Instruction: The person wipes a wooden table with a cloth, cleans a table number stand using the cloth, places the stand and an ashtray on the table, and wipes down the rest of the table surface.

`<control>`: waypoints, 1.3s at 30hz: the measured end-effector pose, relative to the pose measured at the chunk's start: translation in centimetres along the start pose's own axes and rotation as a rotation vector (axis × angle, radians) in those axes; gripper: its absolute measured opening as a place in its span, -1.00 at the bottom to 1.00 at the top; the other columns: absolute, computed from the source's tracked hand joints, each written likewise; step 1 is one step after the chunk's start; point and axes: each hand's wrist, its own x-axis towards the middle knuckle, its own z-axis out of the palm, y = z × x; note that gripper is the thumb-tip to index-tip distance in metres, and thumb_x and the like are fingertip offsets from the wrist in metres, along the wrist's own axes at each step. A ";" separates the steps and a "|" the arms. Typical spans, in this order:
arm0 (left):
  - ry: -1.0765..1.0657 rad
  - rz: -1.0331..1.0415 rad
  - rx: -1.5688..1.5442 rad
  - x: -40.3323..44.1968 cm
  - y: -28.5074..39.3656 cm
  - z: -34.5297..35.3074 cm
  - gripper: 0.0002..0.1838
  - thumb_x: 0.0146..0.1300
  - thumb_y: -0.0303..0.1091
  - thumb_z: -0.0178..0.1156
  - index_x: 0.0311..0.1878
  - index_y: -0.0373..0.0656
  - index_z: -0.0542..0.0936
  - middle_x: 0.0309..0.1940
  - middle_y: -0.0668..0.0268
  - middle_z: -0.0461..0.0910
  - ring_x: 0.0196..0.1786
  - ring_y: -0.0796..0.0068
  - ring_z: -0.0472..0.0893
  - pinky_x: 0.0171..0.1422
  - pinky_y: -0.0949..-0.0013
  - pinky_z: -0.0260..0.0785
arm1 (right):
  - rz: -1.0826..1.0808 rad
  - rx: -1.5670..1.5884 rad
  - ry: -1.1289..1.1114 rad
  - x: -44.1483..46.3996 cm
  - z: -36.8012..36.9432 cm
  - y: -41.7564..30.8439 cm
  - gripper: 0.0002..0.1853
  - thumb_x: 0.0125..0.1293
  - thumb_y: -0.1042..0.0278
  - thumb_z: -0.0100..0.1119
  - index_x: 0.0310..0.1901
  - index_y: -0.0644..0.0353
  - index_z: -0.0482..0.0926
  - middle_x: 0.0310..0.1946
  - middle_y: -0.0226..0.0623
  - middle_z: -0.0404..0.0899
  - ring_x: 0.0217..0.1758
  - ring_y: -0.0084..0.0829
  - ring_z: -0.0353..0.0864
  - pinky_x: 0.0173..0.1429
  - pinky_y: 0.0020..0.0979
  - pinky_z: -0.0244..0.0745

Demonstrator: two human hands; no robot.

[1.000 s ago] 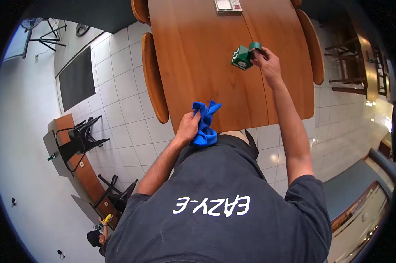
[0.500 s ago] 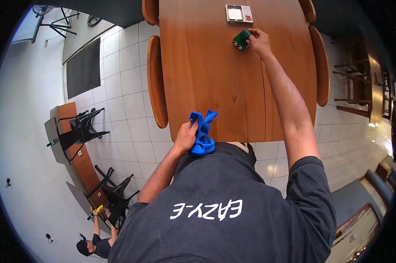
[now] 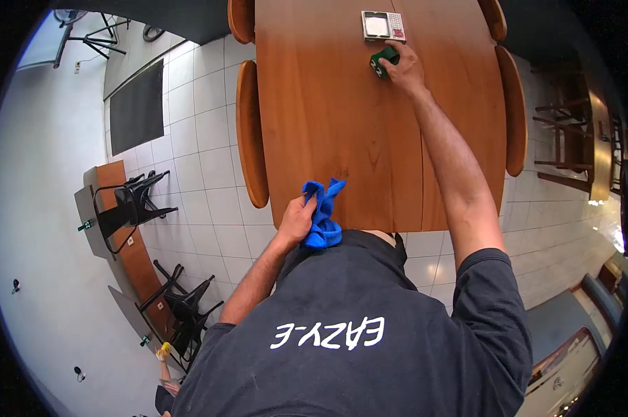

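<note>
My left hand [image 3: 297, 219] is closed on a crumpled blue cloth [image 3: 322, 224] at the near edge of the wooden table [image 3: 328, 125]. Toward the far end, my right hand [image 3: 406, 69] has its fingers around a small green table number block [image 3: 379, 64] marked 22 in white. The block appears to rest on the tabletop. Just beyond it lies a shallow box or tray [image 3: 378, 26] with a white panel and a patterned strip holding something red.
Wooden chairs [image 3: 250, 132] line both long sides of the table. At left, black chairs [image 3: 139, 198] stand by small wall tables [image 3: 94, 212]. Another person's hand [image 3: 164, 352] holds something yellow at lower left. A grey padded bench [image 3: 557, 326] is at lower right.
My right hand has turned the green block slightly and its fingers wrap farther over it. My left hand keeps the cloth. The other person has moved mostly out of view.
</note>
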 end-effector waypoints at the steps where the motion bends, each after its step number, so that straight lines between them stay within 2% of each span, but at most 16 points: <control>1: 0.001 0.000 0.001 0.0 0.1 0.0 -0.56 0.52 -0.08 -0.04 -0.16 -0.30 0.63 -0.40 0.41 0.60 -0.35 0.65 0.51 -0.26 0.48 0.36 | 0.079 0.027 -0.026 0.2 0.3 0.3 -0.42 0.07 0.17 0.49 0.13 0.18 0.56 -0.08 -0.11 0.62 0.03 -0.20 0.62 0.17 -0.28 0.53; 4: -0.002 -0.027 -0.021 0.0 0.5 0.0 -0.56 0.52 -0.09 -0.04 -0.15 -0.30 0.63 -0.39 0.41 0.61 -0.34 0.65 0.52 -0.25 0.48 0.37 | 0.166 0.055 0.059 0.7 1.0 1.2 -0.40 0.06 0.12 0.52 0.11 0.19 0.58 -0.05 -0.08 0.61 0.04 -0.17 0.61 0.16 -0.24 0.52; 8: 0.005 -0.035 -0.012 -0.2 0.5 -0.2 -0.58 0.51 -0.11 -0.04 -0.14 -0.31 0.63 -0.37 0.39 0.62 -0.33 0.64 0.53 -0.21 0.48 0.40 | 0.135 0.023 0.103 0.7 0.9 1.4 -0.38 0.04 0.12 0.54 0.13 0.18 0.56 -0.06 -0.07 0.62 0.03 -0.14 0.61 0.16 -0.22 0.52; 11: 0.000 -0.034 -0.016 -0.4 0.6 -0.1 -0.59 0.52 -0.13 -0.04 -0.13 -0.31 0.63 -0.35 0.37 0.63 -0.31 0.63 0.55 -0.19 0.47 0.42 | 0.112 -0.034 0.072 0.5 0.7 1.9 -0.28 0.01 0.12 0.55 0.22 0.13 0.49 0.01 -0.09 0.58 0.09 -0.14 0.58 0.20 -0.23 0.50; 13: 0.001 -0.032 -0.029 -0.4 0.5 -0.1 -0.59 0.52 -0.13 -0.04 -0.12 -0.32 0.63 -0.34 0.36 0.64 -0.30 0.62 0.56 -0.18 0.47 0.42 | 0.214 -0.131 -0.080 -0.2 0.0 1.4 -0.13 0.05 -0.01 0.49 0.39 -0.03 0.30 0.30 -0.21 0.34 0.34 -0.10 0.37 0.35 -0.12 0.39; 17: -0.006 -0.008 -0.054 -0.2 -0.3 -0.2 -0.60 0.52 -0.14 -0.03 -0.11 -0.32 0.61 -0.33 0.35 0.64 -0.30 0.62 0.56 -0.18 0.47 0.43 | 0.322 -0.237 -0.108 -1.1 -0.4 0.1 -0.11 0.07 -0.02 0.48 0.41 -0.02 0.26 0.33 -0.18 0.28 0.38 -0.06 0.30 0.38 -0.07 0.35; 19: -0.006 -0.011 -0.077 -0.2 -0.7 -0.1 -0.61 0.52 -0.14 -0.03 -0.10 -0.32 0.60 -0.34 0.36 0.64 -0.31 0.62 0.56 -0.18 0.48 0.43 | 0.382 -0.253 -0.075 -1.2 -0.1 0.0 -0.15 0.01 -0.07 0.52 0.32 0.02 0.38 0.24 -0.14 0.41 0.32 -0.06 0.39 0.32 -0.04 0.40; 22: -0.006 0.004 -0.093 -0.6 -0.3 0.1 -0.62 0.52 -0.14 -0.03 -0.13 -0.30 0.59 -0.36 0.39 0.61 -0.33 0.64 0.54 -0.21 0.48 0.41 | 0.469 -0.295 -0.163 -1.0 0.1 -0.2 -0.16 0.05 -0.12 0.47 0.32 0.05 0.37 0.27 -0.13 0.40 0.35 -0.06 0.37 0.32 -0.05 0.40; 25: 0.021 0.012 -0.013 -1.1 0.4 0.3 -0.62 0.52 -0.12 -0.02 -0.16 -0.27 0.59 -0.40 0.44 0.57 -0.37 0.68 0.49 -0.26 0.49 0.37 | 0.490 -0.282 -0.144 -1.0 0.1 -0.6 -0.16 0.07 -0.17 0.43 0.32 0.09 0.37 0.27 -0.11 0.41 0.35 -0.06 0.39 0.32 -0.06 0.40; 28: 0.037 0.024 -0.021 -1.1 0.2 0.3 -0.61 0.52 -0.10 -0.02 -0.18 -0.25 0.59 -0.43 0.47 0.55 -0.39 0.70 0.46 -0.30 0.51 0.33 | 0.563 -0.214 -0.158 -0.8 -0.1 -0.8 -0.20 0.17 -0.08 0.38 0.36 0.11 0.30 0.30 -0.09 0.36 0.38 -0.03 0.35 0.35 0.02 0.38; 31: 0.038 0.019 -0.031 -1.1 0.2 0.5 -0.61 0.52 -0.09 -0.01 -0.19 -0.24 0.59 -0.44 0.47 0.55 -0.41 0.71 0.44 -0.32 0.52 0.30 | 0.584 -0.214 -0.161 -0.7 -0.1 -0.4 -0.21 0.19 -0.08 0.36 0.37 0.10 0.29 0.34 -0.08 0.33 0.41 -0.03 0.33 0.36 0.03 0.36; 35: 0.043 0.000 -0.053 -1.5 0.4 0.6 -0.61 0.52 -0.11 -0.03 -0.17 -0.26 0.59 -0.41 0.45 0.57 -0.37 0.69 0.48 -0.27 0.51 0.35 | 0.558 -0.209 -0.104 -0.9 0.4 0.2 -0.21 0.15 -0.11 0.39 0.32 0.10 0.32 0.23 -0.12 0.40 0.32 -0.05 0.38 0.33 0.02 0.36; 37: 0.048 0.004 -0.063 -1.6 0.2 0.6 -0.61 0.52 -0.12 -0.04 -0.16 -0.28 0.60 -0.40 0.43 0.58 -0.36 0.68 0.50 -0.25 0.50 0.37 | 0.354 -0.442 0.158 -1.7 0.8 0.0 -0.33 0.12 -0.02 0.40 0.17 0.13 0.37 0.04 -0.16 0.44 0.16 -0.09 0.43 0.21 -0.01 0.38; 38: 0.044 0.005 -0.065 -1.6 -0.2 0.4 -0.61 0.52 -0.13 -0.04 -0.15 -0.29 0.60 -0.39 0.42 0.59 -0.34 0.67 0.51 -0.23 0.49 0.39 | 0.354 -0.443 0.156 -2.3 1.1 -0.1 -0.33 0.12 -0.02 0.40 0.17 0.13 0.37 0.04 -0.16 0.44 0.16 -0.09 0.43 0.21 -0.01 0.38; 39: 0.039 0.008 -0.066 -1.6 -0.3 0.3 -0.61 0.52 -0.14 -0.04 -0.15 -0.31 0.60 -0.38 0.40 0.60 -0.33 0.66 0.52 -0.22 0.49 0.40 | 0.138 -0.383 0.277 -2.6 1.3 -0.8 -0.40 0.10 0.05 0.39 0.09 0.13 0.37 -0.03 -0.16 0.42 0.10 -0.10 0.43 0.14 -0.02 0.37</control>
